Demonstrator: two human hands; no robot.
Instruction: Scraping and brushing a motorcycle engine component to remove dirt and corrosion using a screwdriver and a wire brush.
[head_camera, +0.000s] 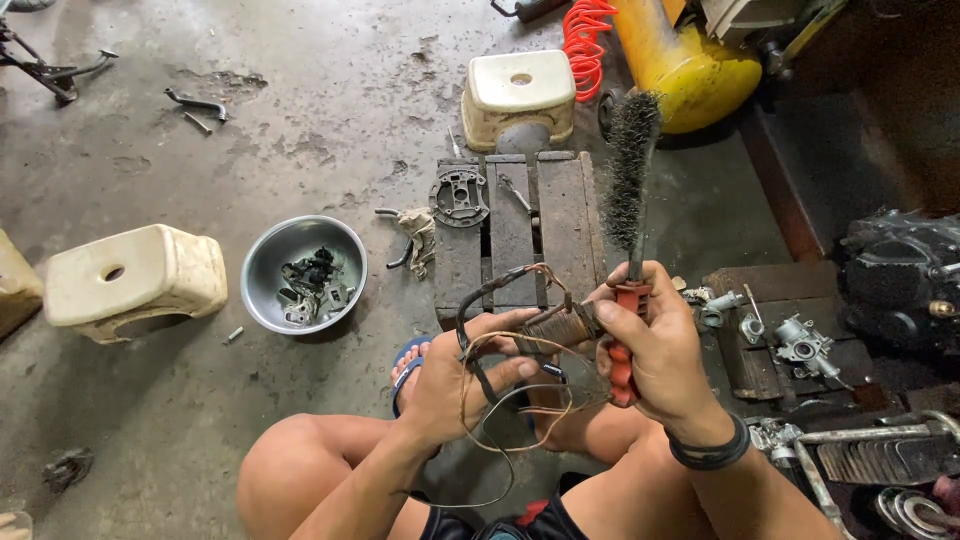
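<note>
My left hand (462, 380) grips a copper-wound coil (556, 326) with several thin wires and a dark cable looping from it. My right hand (655, 352) is closed on the red handle of a wire brush (627, 180), whose dark bristled head points up and away over a wooden pallet (515, 235). The right-hand fingers also touch the coil's right end. Both hands are held above my bent knees. A black band circles my right wrist.
A round metal plate (459, 196) and a small tool lie on the pallet. A steel bowl (304, 272) holds small parts at left. Two cream plastic stools (135, 281) (518, 95), a yellow tank (690, 60), carburetor parts (800, 345) and an engine (900, 275) surround me.
</note>
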